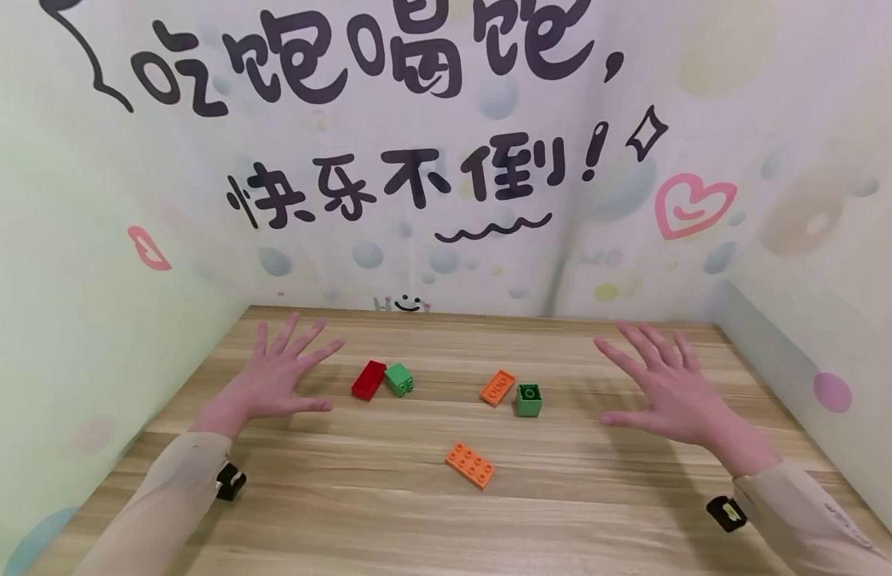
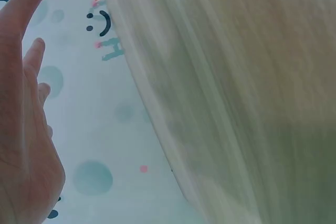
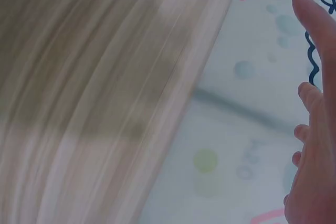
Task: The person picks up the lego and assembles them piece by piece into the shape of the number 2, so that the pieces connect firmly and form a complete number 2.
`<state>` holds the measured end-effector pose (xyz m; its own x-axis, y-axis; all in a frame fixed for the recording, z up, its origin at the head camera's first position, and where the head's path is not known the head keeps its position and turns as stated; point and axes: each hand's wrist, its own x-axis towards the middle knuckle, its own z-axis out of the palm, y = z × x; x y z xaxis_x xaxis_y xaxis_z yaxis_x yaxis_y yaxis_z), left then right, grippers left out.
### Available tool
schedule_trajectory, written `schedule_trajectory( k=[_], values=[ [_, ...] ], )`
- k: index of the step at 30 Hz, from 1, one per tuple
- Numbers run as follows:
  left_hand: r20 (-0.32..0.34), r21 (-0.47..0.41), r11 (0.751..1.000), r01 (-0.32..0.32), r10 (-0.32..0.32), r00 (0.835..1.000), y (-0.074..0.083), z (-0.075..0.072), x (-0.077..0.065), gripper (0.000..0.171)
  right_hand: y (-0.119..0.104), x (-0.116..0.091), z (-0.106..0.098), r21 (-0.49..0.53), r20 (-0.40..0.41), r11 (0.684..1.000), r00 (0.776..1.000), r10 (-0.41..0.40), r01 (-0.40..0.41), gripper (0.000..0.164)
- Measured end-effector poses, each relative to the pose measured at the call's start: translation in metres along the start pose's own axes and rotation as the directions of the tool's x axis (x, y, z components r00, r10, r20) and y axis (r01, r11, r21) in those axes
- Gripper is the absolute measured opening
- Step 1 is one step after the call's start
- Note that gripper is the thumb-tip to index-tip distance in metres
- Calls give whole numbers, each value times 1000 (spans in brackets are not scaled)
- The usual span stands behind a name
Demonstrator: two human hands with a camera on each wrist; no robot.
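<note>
My left hand [image 1: 276, 380] is spread over the left side of the table, fingers straight, holding nothing. Nearest to it is a red building brick [image 1: 369, 380], with a light green brick [image 1: 399, 379] right at its side. On the right, my right hand [image 1: 669, 392] is likewise spread with straight fingers and nothing in it. Closest to that hand is a dark green brick [image 1: 529, 401], its hollow underside facing up. An orange brick [image 1: 498, 388] lies beside it, also underside up. Nearer the front, a second orange brick [image 1: 470, 466] lies studs up.
The wood-grain table [image 1: 345, 512] meets a printed cloth backdrop [image 1: 417, 272] at its far edge. Pale walls [image 1: 71, 320] close in both sides. Each wrist carries a small black camera, such as the one at the right sleeve [image 1: 791, 512].
</note>
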<state>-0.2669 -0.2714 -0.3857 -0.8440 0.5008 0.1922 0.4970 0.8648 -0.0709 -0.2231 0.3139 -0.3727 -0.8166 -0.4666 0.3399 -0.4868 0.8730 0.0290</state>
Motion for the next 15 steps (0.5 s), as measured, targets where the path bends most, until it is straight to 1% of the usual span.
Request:
schedule_trajectory(
  k=[6,15],
  values=[
    [4,-16,1000,4,-4,1000,2,-2,1,94,-15,7,-3,-7,-28,999,999,-45,45,105],
    [4,-43,999,-17,17,1000,7,0,6,93,-37,17,-4,-21,-48,995,994,-100,99,109]
  ],
)
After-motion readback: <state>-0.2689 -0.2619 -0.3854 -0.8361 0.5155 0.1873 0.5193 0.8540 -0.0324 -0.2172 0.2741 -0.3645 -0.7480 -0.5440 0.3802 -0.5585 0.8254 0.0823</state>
